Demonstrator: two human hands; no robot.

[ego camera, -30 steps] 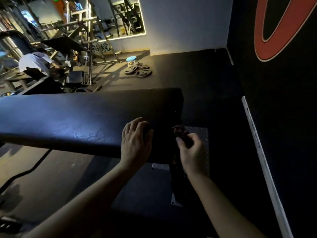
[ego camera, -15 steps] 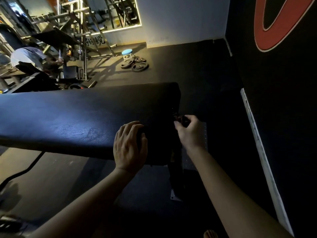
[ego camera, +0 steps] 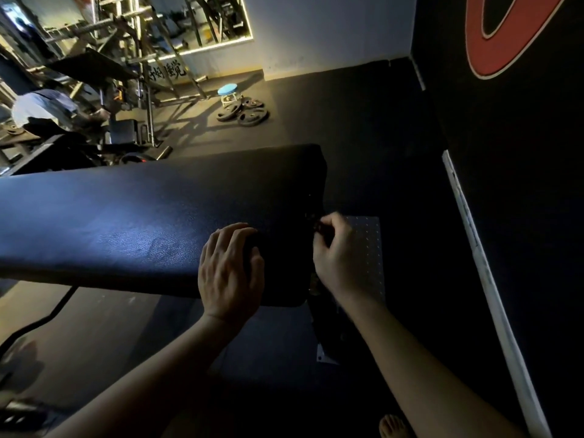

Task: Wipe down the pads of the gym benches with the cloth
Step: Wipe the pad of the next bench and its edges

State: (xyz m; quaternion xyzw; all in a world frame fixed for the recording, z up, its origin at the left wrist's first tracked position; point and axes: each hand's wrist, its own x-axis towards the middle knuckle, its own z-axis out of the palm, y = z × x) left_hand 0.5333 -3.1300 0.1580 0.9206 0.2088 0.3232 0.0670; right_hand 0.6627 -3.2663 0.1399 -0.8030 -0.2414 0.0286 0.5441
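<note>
Currently our left hand (ego camera: 230, 270) rests loosely on the pad (ego camera: 126, 222); our right hand (ego camera: 338, 257) pinches a fitting (ego camera: 317, 227) at its end; freeing it may drop the pad

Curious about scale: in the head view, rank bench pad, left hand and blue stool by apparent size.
1. bench pad
2. left hand, though nearness to the camera enlarges it
3. blue stool

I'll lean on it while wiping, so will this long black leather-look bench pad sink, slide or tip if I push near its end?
The long black leather-look bench pad is probably firm: the left hand resting on it leaves no visible dent. Its sheen suggests slickness. Tipping is uncertain; underneath is mostly hidden.
</note>
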